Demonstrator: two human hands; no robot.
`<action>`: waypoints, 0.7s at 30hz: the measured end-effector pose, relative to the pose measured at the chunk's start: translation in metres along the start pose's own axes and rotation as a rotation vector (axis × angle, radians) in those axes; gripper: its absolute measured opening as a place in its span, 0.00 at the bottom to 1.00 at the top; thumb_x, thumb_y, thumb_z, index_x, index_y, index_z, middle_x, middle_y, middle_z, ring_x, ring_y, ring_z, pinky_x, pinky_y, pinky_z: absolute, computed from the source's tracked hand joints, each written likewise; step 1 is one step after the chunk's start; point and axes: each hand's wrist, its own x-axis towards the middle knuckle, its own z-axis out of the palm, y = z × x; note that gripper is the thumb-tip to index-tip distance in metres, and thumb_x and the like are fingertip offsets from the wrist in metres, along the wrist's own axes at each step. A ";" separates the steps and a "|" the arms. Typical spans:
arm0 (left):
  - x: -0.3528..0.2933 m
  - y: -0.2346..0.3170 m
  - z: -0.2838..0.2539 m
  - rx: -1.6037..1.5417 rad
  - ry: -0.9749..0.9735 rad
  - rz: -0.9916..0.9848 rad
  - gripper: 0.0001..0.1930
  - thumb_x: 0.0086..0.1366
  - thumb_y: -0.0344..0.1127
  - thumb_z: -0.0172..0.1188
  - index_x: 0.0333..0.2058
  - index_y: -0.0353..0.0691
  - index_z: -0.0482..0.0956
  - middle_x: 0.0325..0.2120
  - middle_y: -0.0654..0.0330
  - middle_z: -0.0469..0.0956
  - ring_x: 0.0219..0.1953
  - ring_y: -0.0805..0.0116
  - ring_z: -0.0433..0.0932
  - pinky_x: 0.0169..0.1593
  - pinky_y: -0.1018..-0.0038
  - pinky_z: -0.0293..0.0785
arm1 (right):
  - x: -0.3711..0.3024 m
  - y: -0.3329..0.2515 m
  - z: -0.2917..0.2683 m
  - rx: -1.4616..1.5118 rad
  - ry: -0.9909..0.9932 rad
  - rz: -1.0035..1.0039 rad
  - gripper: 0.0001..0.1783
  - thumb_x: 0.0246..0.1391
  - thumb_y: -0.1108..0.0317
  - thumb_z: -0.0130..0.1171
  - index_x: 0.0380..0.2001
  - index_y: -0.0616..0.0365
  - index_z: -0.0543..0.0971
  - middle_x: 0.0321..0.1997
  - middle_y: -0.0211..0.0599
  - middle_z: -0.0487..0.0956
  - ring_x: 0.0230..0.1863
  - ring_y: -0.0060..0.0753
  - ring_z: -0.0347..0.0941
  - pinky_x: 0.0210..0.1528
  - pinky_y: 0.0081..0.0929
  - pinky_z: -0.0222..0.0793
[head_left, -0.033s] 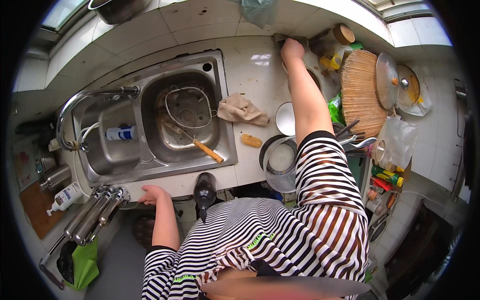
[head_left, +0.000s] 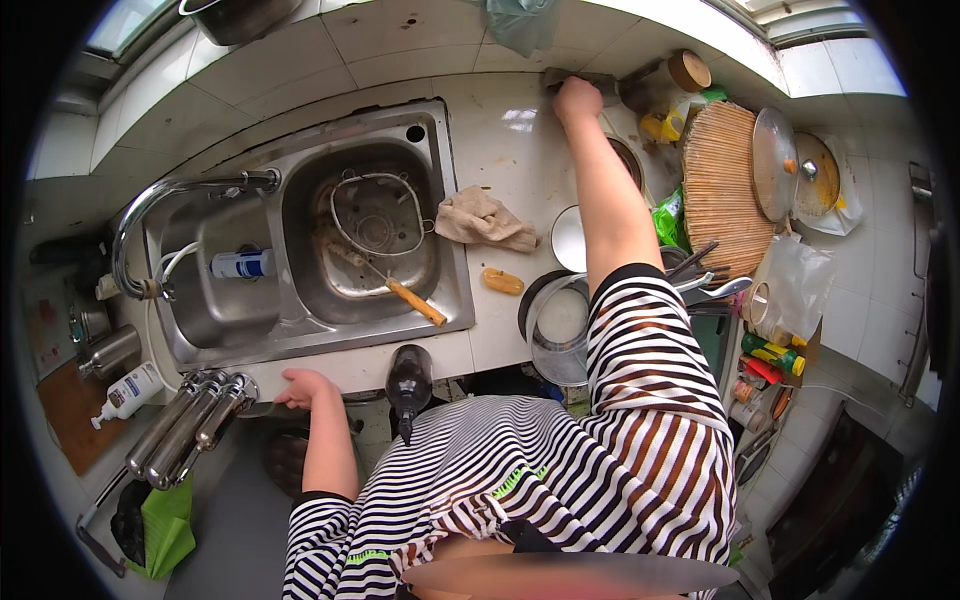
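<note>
My right hand reaches to the back of the counter by the wall tiles. Its fingers are closed on a dark grey flat thing, whose kind I cannot make out. A round pot rim is partly covered by my right forearm. At the counter's front edge, beside the sink, my left hand rests with its fingers apart, holding nothing. To its right stands a dark bottle. A crumpled beige cloth and a yellowish oblong thing lie between the sink and my right arm.
The double steel sink holds a wire-rimmed strainer, a wooden-handled tool and a white-and-blue container. Pans and a white bowl crowd my right arm. A round slatted mat and lids stand farther right.
My right hand and forearm have shifted slightly to the left along the wall, the grey thing moving with them. My left hand stays in place.
</note>
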 end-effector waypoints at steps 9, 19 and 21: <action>0.006 0.001 -0.001 0.013 -0.020 -0.015 0.42 0.66 0.55 0.46 0.70 0.38 0.42 0.60 0.40 0.63 0.56 0.38 0.70 0.57 0.50 0.69 | -0.063 -0.092 0.008 0.108 0.121 -0.523 0.13 0.50 0.66 0.55 0.38 0.59 0.81 0.42 0.49 0.80 0.42 0.50 0.78 0.39 0.42 0.76; 0.006 0.001 0.003 0.022 -0.004 -0.009 0.42 0.64 0.55 0.46 0.69 0.38 0.43 0.60 0.41 0.63 0.55 0.38 0.71 0.56 0.48 0.70 | -0.112 -0.058 0.011 0.016 0.233 -0.552 0.11 0.47 0.69 0.57 0.34 0.61 0.81 0.44 0.51 0.79 0.42 0.48 0.79 0.44 0.41 0.78; 0.008 0.001 0.001 0.023 -0.003 -0.006 0.42 0.64 0.55 0.47 0.69 0.38 0.44 0.59 0.40 0.63 0.55 0.38 0.71 0.55 0.48 0.70 | -0.104 -0.041 0.003 0.164 0.313 -0.672 0.10 0.47 0.70 0.57 0.33 0.60 0.81 0.41 0.49 0.80 0.38 0.47 0.80 0.41 0.40 0.78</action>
